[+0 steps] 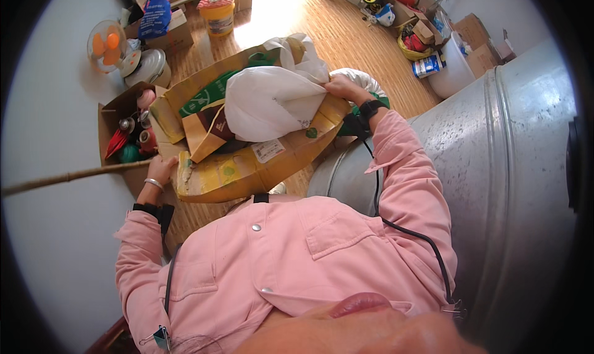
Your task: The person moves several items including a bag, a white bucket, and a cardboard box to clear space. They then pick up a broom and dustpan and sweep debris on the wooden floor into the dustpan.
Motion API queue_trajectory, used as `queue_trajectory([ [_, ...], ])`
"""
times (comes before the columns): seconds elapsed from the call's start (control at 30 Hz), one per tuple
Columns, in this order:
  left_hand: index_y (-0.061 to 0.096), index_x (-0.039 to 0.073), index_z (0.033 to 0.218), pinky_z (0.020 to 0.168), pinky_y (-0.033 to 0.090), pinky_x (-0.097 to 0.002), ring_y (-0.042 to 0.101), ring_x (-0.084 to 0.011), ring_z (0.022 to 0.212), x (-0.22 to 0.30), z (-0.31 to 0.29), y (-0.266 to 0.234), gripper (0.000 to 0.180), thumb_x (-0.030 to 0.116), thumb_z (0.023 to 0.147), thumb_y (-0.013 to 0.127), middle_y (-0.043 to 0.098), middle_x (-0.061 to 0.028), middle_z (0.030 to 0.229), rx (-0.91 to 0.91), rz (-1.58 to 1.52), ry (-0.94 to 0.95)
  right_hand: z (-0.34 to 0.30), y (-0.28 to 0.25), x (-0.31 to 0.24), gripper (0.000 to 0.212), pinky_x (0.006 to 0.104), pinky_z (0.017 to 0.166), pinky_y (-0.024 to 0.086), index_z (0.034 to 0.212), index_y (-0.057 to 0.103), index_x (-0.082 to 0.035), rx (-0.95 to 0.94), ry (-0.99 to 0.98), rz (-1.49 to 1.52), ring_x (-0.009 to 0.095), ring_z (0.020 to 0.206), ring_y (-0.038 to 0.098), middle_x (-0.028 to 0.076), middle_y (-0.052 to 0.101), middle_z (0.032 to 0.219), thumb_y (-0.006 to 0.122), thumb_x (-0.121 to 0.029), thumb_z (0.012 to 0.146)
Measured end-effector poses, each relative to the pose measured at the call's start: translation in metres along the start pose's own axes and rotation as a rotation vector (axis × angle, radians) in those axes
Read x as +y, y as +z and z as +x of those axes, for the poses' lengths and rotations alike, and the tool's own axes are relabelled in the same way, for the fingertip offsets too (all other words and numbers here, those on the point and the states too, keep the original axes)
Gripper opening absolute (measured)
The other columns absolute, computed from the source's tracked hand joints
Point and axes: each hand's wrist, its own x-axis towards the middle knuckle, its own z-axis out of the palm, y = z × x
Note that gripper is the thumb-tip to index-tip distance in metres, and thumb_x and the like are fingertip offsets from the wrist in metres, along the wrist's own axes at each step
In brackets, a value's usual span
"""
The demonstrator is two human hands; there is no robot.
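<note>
A yellow-brown cardboard box (232, 176) with raised flaps is held up in front of me, slightly tilted. My left hand (162, 170) is closed on its near left corner. At the right end, my right hand (348, 88) is closed on the box's edge, its fingertips against a white plastic bag (266, 103); whether they pinch the bag too I cannot tell. The bag bulges out of the box's top. Beside it inside are a brown paper bag (205, 131) and a green bag (210, 94). The box's bottom is hidden.
A bamboo pole (74, 179) reaches toward my left hand. Left stand a carton of odds and ends (111, 116), a lidded pot (151, 66) and a fan (106, 46). A large metal drum (464, 143) is close on my right. A yellow bucket (219, 20) stands farther off.
</note>
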Motion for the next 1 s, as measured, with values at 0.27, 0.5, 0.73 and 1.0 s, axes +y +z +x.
queue_trajectory([
  [0.27,0.060,-0.007,0.092,0.063,0.047,-0.0286,0.059,-0.0167,0.071,0.082,-0.007,-0.006,0.035,0.022,0.072,0.065,0.064,-0.0104,0.085,0.126,-0.062,-0.321,0.014,-0.007,0.051,0.050,0.0375,0.073,0.046,0.091,0.062,0.006,0.046,-0.117,0.143,0.035,0.085,0.060,0.026,0.062,0.090,0.061,-0.041,0.075],
  [0.5,0.060,-0.006,0.084,0.062,0.046,-0.0279,0.057,-0.0156,0.068,0.115,-0.025,-0.003,0.027,0.018,0.072,0.065,0.063,-0.0088,0.081,0.112,-0.320,-0.174,0.003,-0.003,0.079,0.047,0.0381,0.070,0.047,0.088,0.063,0.006,0.036,-0.163,0.118,0.035,0.081,0.060,0.025,0.062,0.087,0.059,-0.039,0.075],
  [0.73,0.057,-0.008,0.081,0.068,0.045,-0.0343,0.057,-0.0206,0.076,0.167,0.172,-0.032,0.038,0.028,0.070,0.068,0.062,-0.0117,0.085,0.071,0.149,-0.215,0.131,-0.073,0.109,0.045,0.0376,0.071,0.046,0.086,0.063,0.006,0.085,-0.144,0.299,0.035,0.081,0.060,0.025,0.062,0.085,0.059,-0.037,0.076],
  [1.0,0.059,-0.006,0.088,0.064,0.045,-0.0296,0.056,-0.0169,0.071,0.278,0.398,-0.042,0.031,0.021,0.073,0.064,0.062,-0.0075,0.082,-0.078,0.002,-0.083,0.237,-0.168,0.173,0.045,0.0374,0.071,0.046,0.088,0.064,0.003,0.234,-0.035,0.390,0.035,0.081,0.060,0.024,0.062,0.087,0.060,-0.041,0.075],
])
